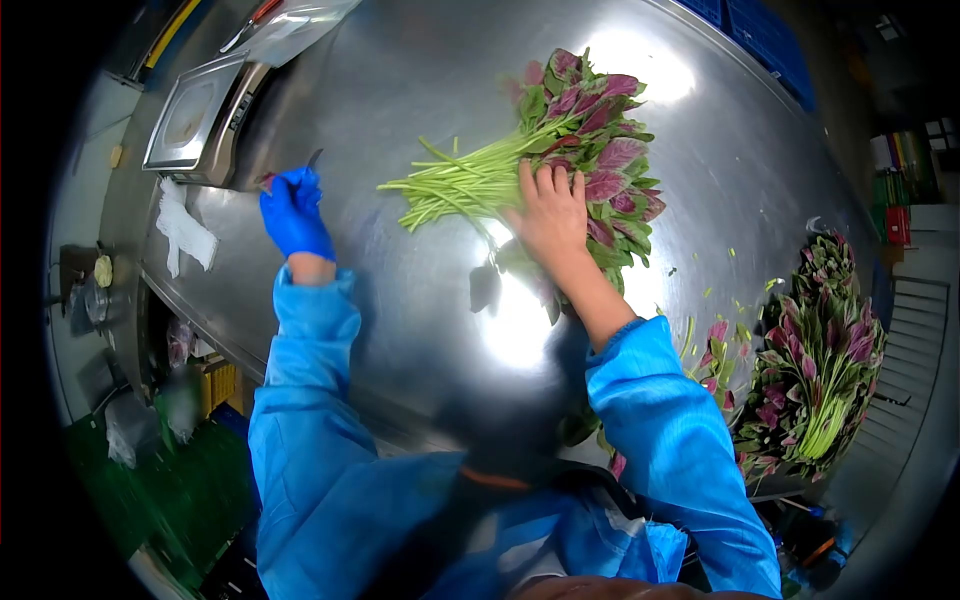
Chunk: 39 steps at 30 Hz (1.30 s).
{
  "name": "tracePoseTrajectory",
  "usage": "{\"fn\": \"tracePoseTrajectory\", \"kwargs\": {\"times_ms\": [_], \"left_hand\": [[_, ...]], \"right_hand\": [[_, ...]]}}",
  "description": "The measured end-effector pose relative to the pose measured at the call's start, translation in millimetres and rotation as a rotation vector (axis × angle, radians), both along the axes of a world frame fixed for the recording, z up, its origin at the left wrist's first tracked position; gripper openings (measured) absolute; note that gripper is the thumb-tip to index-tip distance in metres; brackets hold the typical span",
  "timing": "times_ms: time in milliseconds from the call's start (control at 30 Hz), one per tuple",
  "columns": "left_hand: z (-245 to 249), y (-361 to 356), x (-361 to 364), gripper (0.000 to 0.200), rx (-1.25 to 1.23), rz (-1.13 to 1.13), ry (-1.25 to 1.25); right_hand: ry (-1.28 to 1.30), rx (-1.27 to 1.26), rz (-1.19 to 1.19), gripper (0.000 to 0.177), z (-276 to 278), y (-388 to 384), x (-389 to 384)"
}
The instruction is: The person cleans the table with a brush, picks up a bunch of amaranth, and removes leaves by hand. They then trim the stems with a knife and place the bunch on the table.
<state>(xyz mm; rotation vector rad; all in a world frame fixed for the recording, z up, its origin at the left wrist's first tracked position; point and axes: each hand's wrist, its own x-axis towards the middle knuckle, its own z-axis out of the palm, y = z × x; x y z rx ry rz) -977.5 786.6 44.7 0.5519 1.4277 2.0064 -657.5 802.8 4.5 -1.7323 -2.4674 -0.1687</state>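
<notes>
A bunch of red-and-green amaranth [590,140] lies on the steel table, its pale green stems [450,185] pointing left. My bare right hand [553,215] rests on the bunch where stems meet leaves, fingers stretched out over it. My left hand [297,208], in a blue glove, is closed left of the stem ends, apart from them. A short dark blade of a small knife [316,158] sticks out of its top; the handle is hidden in the fist. A dark reddish leaf scrap [266,181] shows at the glove's left side.
A weighing scale [198,115] stands at the back left, with a crumpled white glove [185,232] in front. A large heap of amaranth [815,370] lies at the right edge. Loose leaves [716,350] and stem bits lie near it. A blue crate [765,50] is beyond the far edge.
</notes>
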Motion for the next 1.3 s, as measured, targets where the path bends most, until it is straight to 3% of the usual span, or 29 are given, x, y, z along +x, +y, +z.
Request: {"fn": "tracePoseTrajectory", "kwargs": {"times_ms": [67, 133, 167, 200, 233, 300, 333, 400, 467, 500, 567, 633, 733, 833, 933, 1067, 1300], "left_hand": [[19.7, -29.2, 18.5, 0.030, 0.108, -0.140, 0.060], [39.7, -69.6, 68.2, 0.030, 0.055, -0.389, 0.125], [48.2, -91.0, 99.1, 0.034, 0.070, -0.599, 0.110], [42.5, -116.8, 112.6, 0.026, -0.204, -0.916, -0.024], [42.4, -127.8, 133.2, 0.025, -0.252, -1.221, 0.222], [42.1, -149.9, 174.4, 0.061, -0.069, -1.772, 0.831], [40.7, -154.5, 182.7, 0.048, 0.408, -1.558, 1.225], [51.8, -131.7, 177.1, 0.035, -0.055, -1.861, 0.718], [54.0, -96.9, 167.5, 0.023, -0.323, -1.742, 0.340], [49.5, -77.8, 160.9, 0.020, -0.350, -1.522, 0.251], [22.5, -42.0, 153.1, 0.021, -0.292, -0.979, 0.467], [9.2, -4.0, 147.8, 0.024, 0.043, -0.670, 0.798], [-11.2, 39.2, 143.1, 0.030, 0.159, -0.509, 1.170], [-30.3, 62.6, 148.5, 0.038, 0.104, -0.419, 1.439], [-61.3, 67.8, 154.3, 0.042, -0.036, -0.442, 1.538], [-69.5, 63.3, 159.2, 0.043, -0.114, -0.481, 1.540], [-62.2, 61.3, 161.2, 0.042, -0.194, -0.466, 1.548]], "right_hand": [[0.040, -0.050, -0.004, 0.072, 12.2, -2.6, -0.8], [0.117, 0.000, 0.034, 0.065, 29.9, -5.2, -3.2], [0.175, 0.072, 0.072, 0.059, 40.7, -11.3, -5.4], [0.232, 0.143, 0.112, 0.054, 51.1, -19.0, -6.6], [0.284, 0.168, 0.158, 0.047, 61.3, -28.8, -4.8], [0.385, 0.222, 0.255, 0.033, 80.5, -49.3, 3.2], [0.459, 0.284, 0.277, 0.017, 86.2, -57.1, 7.7], [0.449, 0.207, 0.169, 0.013, 85.4, -68.1, 26.5], [0.486, 0.161, 0.069, 0.010, 76.8, -71.4, 44.8], [0.530, 0.160, 0.023, 0.007, 69.3, -69.8, 52.0], [0.570, 0.154, -0.036, 0.007, 65.4, -64.8, 60.3], [0.576, 0.177, -0.060, 0.006, 66.6, -53.2, 63.4], [0.575, 0.212, -0.008, 0.008, 73.2, -29.0, 62.2], [0.379, 0.227, 0.047, 0.007, 82.7, -10.4, 48.7], [0.249, 0.239, 0.047, 0.005, 62.0, 6.1, 49.3], [0.126, 0.279, 0.149, 0.004, 57.3, 14.2, 47.2], [0.065, 0.273, 0.111, 0.003, 49.3, 14.6, 49.4]]}}
